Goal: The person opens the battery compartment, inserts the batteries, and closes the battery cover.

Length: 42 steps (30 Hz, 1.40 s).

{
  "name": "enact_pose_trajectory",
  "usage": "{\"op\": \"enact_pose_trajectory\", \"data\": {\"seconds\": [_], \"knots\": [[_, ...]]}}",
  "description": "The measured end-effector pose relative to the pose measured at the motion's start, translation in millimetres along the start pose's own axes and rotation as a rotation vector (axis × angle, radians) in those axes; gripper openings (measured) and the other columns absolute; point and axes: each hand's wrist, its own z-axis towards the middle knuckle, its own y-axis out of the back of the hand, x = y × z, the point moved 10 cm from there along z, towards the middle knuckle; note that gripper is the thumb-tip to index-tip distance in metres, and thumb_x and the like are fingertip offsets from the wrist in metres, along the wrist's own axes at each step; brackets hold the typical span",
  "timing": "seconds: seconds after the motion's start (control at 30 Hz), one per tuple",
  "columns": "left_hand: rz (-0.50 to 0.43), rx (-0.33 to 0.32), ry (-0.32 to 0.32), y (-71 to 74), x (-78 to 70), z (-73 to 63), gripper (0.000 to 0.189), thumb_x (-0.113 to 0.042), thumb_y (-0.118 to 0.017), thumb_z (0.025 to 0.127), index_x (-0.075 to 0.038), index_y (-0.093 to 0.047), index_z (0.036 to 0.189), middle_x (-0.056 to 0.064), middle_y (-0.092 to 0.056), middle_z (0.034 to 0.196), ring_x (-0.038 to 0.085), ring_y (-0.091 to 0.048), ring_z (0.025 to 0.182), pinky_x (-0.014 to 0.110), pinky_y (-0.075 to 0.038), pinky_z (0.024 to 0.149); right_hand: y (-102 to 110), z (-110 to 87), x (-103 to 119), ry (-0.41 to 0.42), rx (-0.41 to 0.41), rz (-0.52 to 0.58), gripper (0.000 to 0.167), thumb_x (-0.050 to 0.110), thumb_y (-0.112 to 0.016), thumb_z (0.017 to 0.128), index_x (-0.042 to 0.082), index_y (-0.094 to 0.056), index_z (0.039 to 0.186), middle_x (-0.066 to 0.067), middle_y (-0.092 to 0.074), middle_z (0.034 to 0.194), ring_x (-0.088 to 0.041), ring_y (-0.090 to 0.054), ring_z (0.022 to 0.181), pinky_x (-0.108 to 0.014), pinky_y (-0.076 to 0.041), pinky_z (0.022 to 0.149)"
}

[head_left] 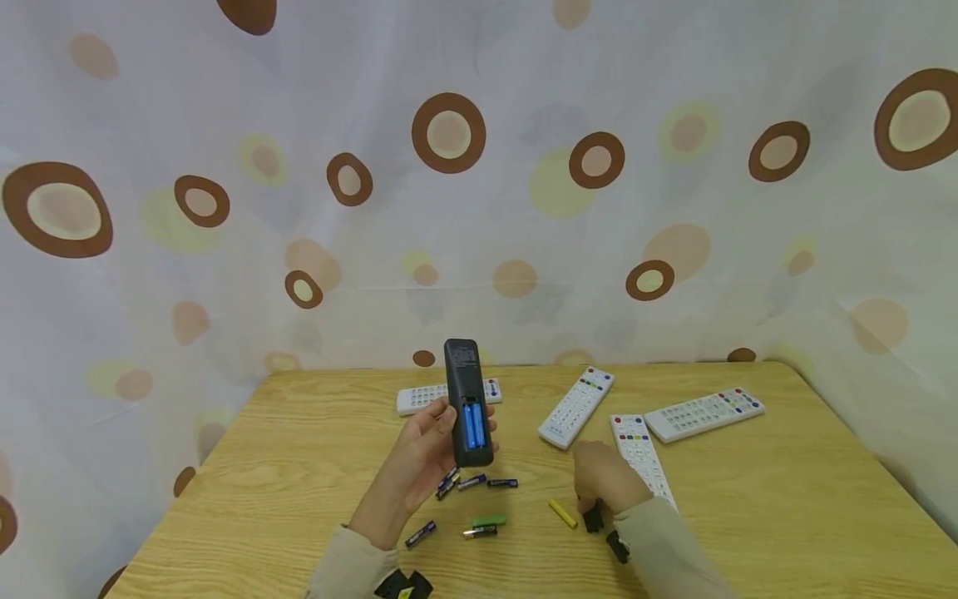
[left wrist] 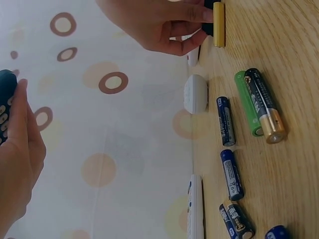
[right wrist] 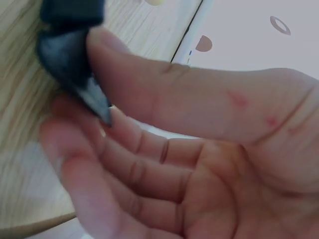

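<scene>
My left hand [head_left: 422, 449] grips a black remote control [head_left: 464, 374], raised above the table with its back towards me. Its battery compartment lies open, with two blue batteries [head_left: 475, 426] side by side in it. Low over the table at the right, my right hand [head_left: 609, 478] pinches a small black battery cover [right wrist: 75, 64] between thumb and fingers. In the left wrist view, that cover overlaps a yellow battery [left wrist: 219, 25] lying on the wood. A white remote control [head_left: 644, 457] lies partly behind the right hand.
On the wooden table [head_left: 262, 491] lie several dark batteries [head_left: 471, 482] and a green battery [head_left: 490, 520]. Other white remotes lie further back, one [head_left: 576, 408] in the middle, one [head_left: 703, 413] at the right and one [head_left: 422, 398] behind the left hand. A patterned curtain [head_left: 516, 225] hangs behind.
</scene>
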Motion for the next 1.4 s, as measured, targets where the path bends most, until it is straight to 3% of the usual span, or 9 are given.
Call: {"op": "enact_pose_trajectory", "data": {"seconds": [0.33,0.5,0.7,0.97,1.07,1.27,1.4], "knots": [[-0.016,0.0,0.01,0.8,1.9,1.2,0.052,-0.017,-0.04,0.105,0.003,-0.021,0.148,0.016,-0.057,0.124,0.027,-0.06,0.113,0.049,-0.046,0.097,4.9,4.7,-4.5,0.03,-0.059,0.065,0.034,-0.005,-0.082,0.067,-0.006,-0.057,0.09,-0.015,-0.056,0.081,-0.025,-0.056,0.068,-0.034,-0.051,0.056],[-0.008,-0.001,0.003,0.9,1.6,1.6,0.051,-0.016,-0.04,0.105,0.004,-0.022,0.147,0.016,-0.056,0.125,0.026,-0.06,0.113,0.049,-0.046,0.097,12.6,-2.4,0.4,0.076,-0.098,0.079,0.027,-0.003,-0.08,0.071,-0.004,-0.057,0.083,-0.012,-0.054,0.073,-0.02,-0.057,0.056,-0.027,-0.049,0.047],[-0.011,-0.012,0.006,1.2,2.7,1.6,0.05,-0.016,-0.039,0.105,0.003,-0.023,0.148,0.016,-0.056,0.126,0.025,-0.059,0.114,0.049,-0.046,0.097,27.4,-15.5,12.2,0.159,-0.161,0.142,0.018,-0.004,-0.073,0.076,0.003,-0.056,0.076,-0.005,-0.054,0.069,-0.015,-0.054,0.053,-0.024,-0.046,0.047],[-0.007,-0.009,0.003,1.5,3.4,1.7,0.05,-0.016,-0.04,0.104,0.003,-0.024,0.147,0.019,-0.053,0.129,0.026,-0.059,0.115,0.049,-0.046,0.097,50.4,-31.3,33.7,0.297,-0.254,0.309,0.016,0.0,-0.072,0.082,0.01,-0.062,0.073,0.0,-0.053,0.061,-0.013,-0.048,0.052,-0.026,-0.038,0.048],[-0.009,-0.012,0.004,2.3,3.8,1.7,0.05,-0.016,-0.041,0.104,0.003,-0.024,0.147,0.02,-0.053,0.13,0.026,-0.059,0.115,0.049,-0.046,0.098,58.5,-36.7,40.5,0.361,-0.275,0.385,0.009,0.003,-0.071,0.085,0.008,-0.066,0.078,0.001,-0.055,0.06,-0.012,-0.048,0.052,-0.027,-0.04,0.049],[-0.007,-0.01,0.012,1.7,4.8,1.1,0.053,-0.017,-0.042,0.104,0.004,-0.022,0.148,0.016,-0.055,0.127,0.026,-0.058,0.115,0.049,-0.046,0.097,72.6,-48.8,52.1,0.509,-0.311,0.518,0.006,0.013,-0.067,0.091,0.007,-0.068,0.092,0.003,-0.064,0.075,-0.012,-0.06,0.065,-0.027,-0.049,0.056],[-0.014,-0.004,0.01,0.0,5.7,1.7,0.054,-0.018,-0.043,0.104,0.003,-0.02,0.148,0.015,-0.055,0.127,0.026,-0.058,0.115,0.049,-0.046,0.097,80.0,-52.7,50.1,0.526,-0.331,0.682,0.016,0.016,-0.063,0.094,0.003,-0.068,0.1,-0.005,-0.07,0.087,-0.017,-0.068,0.077,-0.026,-0.055,0.064]]}}
